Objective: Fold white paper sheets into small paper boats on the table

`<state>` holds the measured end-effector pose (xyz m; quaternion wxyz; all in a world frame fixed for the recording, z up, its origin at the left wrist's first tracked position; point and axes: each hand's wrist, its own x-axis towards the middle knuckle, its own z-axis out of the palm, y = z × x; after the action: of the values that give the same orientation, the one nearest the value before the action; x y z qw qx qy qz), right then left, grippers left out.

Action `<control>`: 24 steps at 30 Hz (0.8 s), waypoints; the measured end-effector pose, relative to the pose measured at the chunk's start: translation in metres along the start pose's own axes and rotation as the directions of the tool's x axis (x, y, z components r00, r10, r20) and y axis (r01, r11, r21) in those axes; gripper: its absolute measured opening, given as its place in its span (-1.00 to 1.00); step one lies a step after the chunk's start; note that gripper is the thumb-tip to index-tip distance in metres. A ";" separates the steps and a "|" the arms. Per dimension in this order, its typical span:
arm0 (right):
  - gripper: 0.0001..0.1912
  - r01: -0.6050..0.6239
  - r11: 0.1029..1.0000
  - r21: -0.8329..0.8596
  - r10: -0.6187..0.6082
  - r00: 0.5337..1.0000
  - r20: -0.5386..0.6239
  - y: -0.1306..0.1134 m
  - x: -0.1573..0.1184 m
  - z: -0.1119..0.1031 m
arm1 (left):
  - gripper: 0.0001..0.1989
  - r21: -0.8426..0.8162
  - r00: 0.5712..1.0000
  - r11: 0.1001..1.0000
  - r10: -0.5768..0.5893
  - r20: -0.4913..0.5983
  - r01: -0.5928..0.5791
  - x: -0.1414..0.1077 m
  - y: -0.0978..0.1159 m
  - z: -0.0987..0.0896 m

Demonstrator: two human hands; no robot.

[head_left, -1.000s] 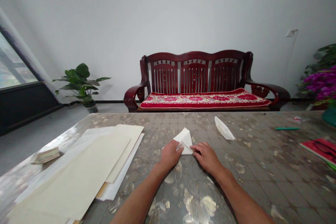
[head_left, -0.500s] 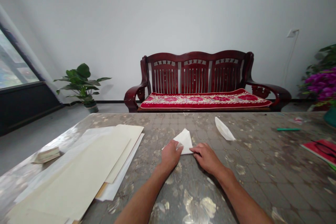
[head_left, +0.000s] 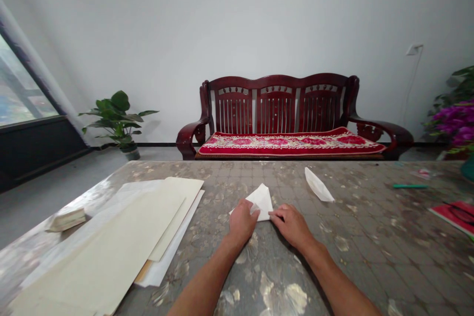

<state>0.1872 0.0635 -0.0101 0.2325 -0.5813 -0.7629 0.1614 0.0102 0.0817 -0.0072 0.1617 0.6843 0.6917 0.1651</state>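
Observation:
A small folded white paper (head_left: 263,198) with a pointed top lies on the table between my hands. My left hand (head_left: 242,218) grips its left side, thumb on top and fingers curled over the edge, hiding that part. At the lower right corner of the paper, my right hand (head_left: 292,224) pinches it between thumb and forefinger, the other fingers curled in. A separate folded white paper piece (head_left: 319,185), narrow and boat-like, rests farther off to the right, touched by neither hand.
Large cream and white paper sheets (head_left: 111,237) are stacked at the left, beside a small block of paper (head_left: 66,219). To the right lie a green pen (head_left: 410,186) and a red booklet (head_left: 450,215) with glasses (head_left: 461,213) on it. A wooden bench (head_left: 276,103) stands beyond the patterned table (head_left: 274,276).
The view has shifted slightly. Both hands stay on the folded paper in nearly the same places, with hardly any visible movement.

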 end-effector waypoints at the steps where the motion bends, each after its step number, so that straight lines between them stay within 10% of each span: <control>1: -0.73 -0.010 1.000 -0.005 0.010 1.000 -0.014 -0.002 0.000 0.000 | -0.76 0.000 1.000 1.000 0.006 -0.002 -0.006 0.000 0.000 0.000; 24: -0.76 -0.088 0.996 -0.033 0.085 0.993 -0.081 -0.004 0.003 0.009 | -0.87 -0.002 0.992 1.000 -0.025 -0.122 0.025 0.006 -0.014 -0.009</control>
<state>0.1782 0.0653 -0.0154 0.2447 -0.6239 -0.7300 0.1339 -0.0065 0.0870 -0.0051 0.1214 0.6641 0.7088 0.2047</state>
